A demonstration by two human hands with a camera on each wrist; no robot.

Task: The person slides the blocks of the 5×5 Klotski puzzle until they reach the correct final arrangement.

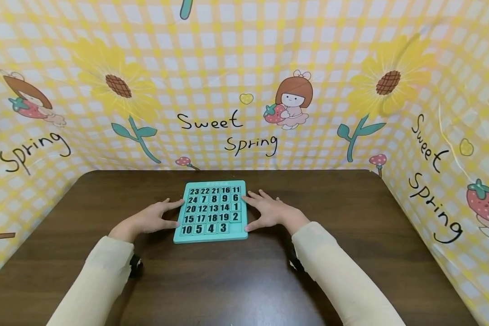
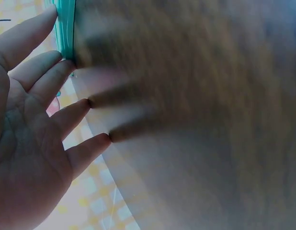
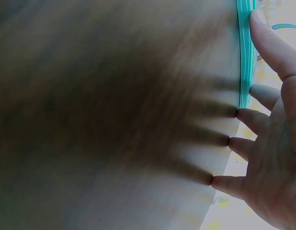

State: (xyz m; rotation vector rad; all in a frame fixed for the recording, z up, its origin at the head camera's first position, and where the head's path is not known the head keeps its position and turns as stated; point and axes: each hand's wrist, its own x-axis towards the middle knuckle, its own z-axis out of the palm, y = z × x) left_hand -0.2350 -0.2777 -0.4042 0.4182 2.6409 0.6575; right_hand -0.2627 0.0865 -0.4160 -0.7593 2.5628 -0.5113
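A turquoise sliding number puzzle [image 1: 211, 211] lies flat on the brown table, its bottom right cell without a tile. At its left edge my left hand [image 1: 152, 218] touches the frame with thumb and index finger, the fingers spread. My right hand [image 1: 270, 212] touches the right edge the same way. In the left wrist view the puzzle's side [image 2: 66, 28] meets the fingertips of the left hand [image 2: 38, 120], other fingertips resting on the table. The right wrist view shows the right hand [image 3: 275, 139] with its thumb against the puzzle's side [image 3: 245, 52].
The brown table [image 1: 212, 280] reaches back to a yellow checked cloth [image 1: 228, 77] printed with flowers, figures and lettering, which hangs behind and at both sides. Dark bands sit at both wrists, under the pale sleeves.
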